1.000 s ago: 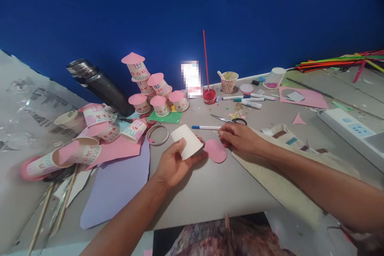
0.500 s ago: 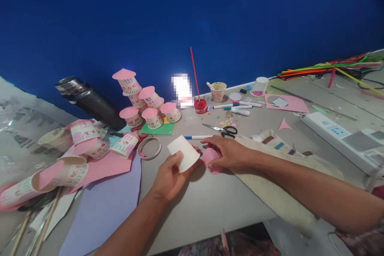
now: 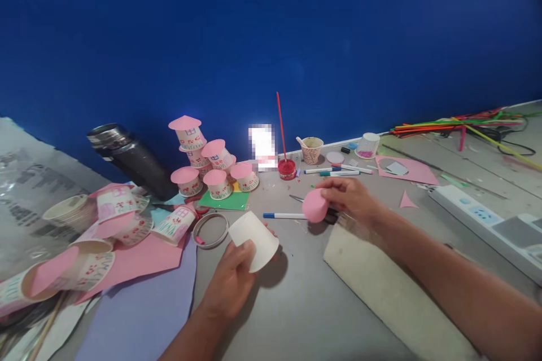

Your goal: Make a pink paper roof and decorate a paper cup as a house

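Observation:
A plain white paper cup (image 3: pixel 256 240), tilted with its base up and to the left, is gripped by my left hand (image 3: pixel 231 282) above the grey table. My right hand (image 3: pixel 345 198) pinches the edge of a pink paper circle (image 3: pixel 315 206) between thumb and fingers, to the right of the cup and apart from it. Under the circle and fingers lie scissors (image 3: pixel 295 198), mostly hidden. A blue-capped marker (image 3: pixel 283 216) rests between the two hands. Close to the cup's left is a roll of tape (image 3: pixel 210 230).
Decorated cups with pink tops (image 3: pixel 217 185) stand stacked at the back left; more lie on pink paper (image 3: pixel 139 262). A black flask (image 3: pixel 131 161) leans behind them. Right are a cream cloth (image 3: pixel 372 276) and a power strip (image 3: pixel 474 217). A red paint jar (image 3: pixel 287 169) holds a brush.
My right hand has moved away from the cup, up and to the right, carrying the pink circle. The cup in my left hand has shifted slightly left; the view has tilted upward.

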A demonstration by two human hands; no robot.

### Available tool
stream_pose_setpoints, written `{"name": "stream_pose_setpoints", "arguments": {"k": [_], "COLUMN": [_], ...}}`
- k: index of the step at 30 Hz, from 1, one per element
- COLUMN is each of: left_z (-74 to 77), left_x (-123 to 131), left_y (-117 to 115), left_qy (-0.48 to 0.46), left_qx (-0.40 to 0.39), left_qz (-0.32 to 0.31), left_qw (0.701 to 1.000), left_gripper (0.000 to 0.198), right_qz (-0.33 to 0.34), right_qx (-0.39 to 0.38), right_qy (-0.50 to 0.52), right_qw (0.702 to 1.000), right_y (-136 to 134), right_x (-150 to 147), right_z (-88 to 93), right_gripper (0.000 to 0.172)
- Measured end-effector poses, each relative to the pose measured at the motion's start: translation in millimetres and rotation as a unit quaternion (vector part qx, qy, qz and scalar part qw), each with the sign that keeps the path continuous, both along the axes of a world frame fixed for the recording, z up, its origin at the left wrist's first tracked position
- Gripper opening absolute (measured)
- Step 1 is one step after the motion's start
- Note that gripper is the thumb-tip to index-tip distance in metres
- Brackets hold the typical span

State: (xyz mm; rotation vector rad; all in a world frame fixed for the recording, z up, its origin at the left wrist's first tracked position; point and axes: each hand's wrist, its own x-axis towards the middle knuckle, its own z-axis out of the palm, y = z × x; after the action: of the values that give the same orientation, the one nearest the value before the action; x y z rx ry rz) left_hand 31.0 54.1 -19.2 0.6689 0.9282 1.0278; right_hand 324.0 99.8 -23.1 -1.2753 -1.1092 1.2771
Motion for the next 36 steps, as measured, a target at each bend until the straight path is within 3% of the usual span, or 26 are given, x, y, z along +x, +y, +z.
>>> {"name": "stream_pose_setpoints", "arguments": {"k": [4, 9, 11, 14, 16, 19, 24, 27, 30, 33, 36], "left_z": [-11.9, -10.7, -6.9, -3.4, -3.9, -8.2, -11.1, -6.3, -1.5, -0.3, -2.2], "left_x": [0.2, 3.5, 6.0, 8.5, 8.4, 6.1, 3.0, 2.8, 3.2, 3.6, 3.1], "left_y": [0.5, 0.3, -0.6, -0.7, 0.7, 4.3, 9.1, 9.8, 9.5, 10.0, 12.4], "left_qy": [0.05, 0.21, 0.247, 0.276, 0.289, 0.253, 0.052, -0.078, -0.138, -0.133, -0.107], "left_qx": [0.028, 0.139, 0.176, 0.209, 0.21, 0.162, 0.057, -0.029, -0.078, -0.091, -0.066], "left_qz": [0.007, 0.047, 0.069, 0.093, 0.099, 0.083, 0.051, 0.019, 0.02, 0.043, 0.07], "left_qw": [0.998, 0.967, 0.95, 0.934, 0.929, 0.95, 0.996, 0.996, 0.987, 0.986, 0.99], "left_gripper": [0.064, 0.055, 0.053, 0.05, 0.051, 0.053, 0.057, 0.053, 0.052, 0.05, 0.05], "right_qz": [-0.1, -0.139, -0.175, -0.204, -0.192, -0.156, -0.134, -0.142, -0.121, -0.027, 0.123], "right_qx": [-0.003, -0.018, 0.016, 0.089, 0.102, 0.091, 0.103, 0.144, 0.187, 0.192, 0.165], "right_qy": [-0.057, -0.162, -0.27, -0.449, -0.482, -0.472, -0.465, -0.447, -0.434, -0.44, -0.512], "right_qw": [0.993, 0.977, 0.947, 0.865, 0.849, 0.863, 0.869, 0.871, 0.873, 0.877, 0.834], "right_y": [22.1, 28.3, 24.4, 16.9, 13.7, 12.6, 11.3, 7.6, 2.6, -2.0, -4.0], "right_x": [33.0, 48.2, 46.3, 40.2, 36.7, 33.8, 30.2, 26.0, 19.6, 8.8, -11.1], "right_z": [0.4, -1.0, 2.5, 7.4, 6.7, -0.2, -8.0, -7.1, -7.2, -5.0, 5.1], "right_gripper": [0.057, 0.04, 0.035, 0.034, 0.033, 0.03, 0.027, 0.026, 0.026, 0.025, 0.024]}}
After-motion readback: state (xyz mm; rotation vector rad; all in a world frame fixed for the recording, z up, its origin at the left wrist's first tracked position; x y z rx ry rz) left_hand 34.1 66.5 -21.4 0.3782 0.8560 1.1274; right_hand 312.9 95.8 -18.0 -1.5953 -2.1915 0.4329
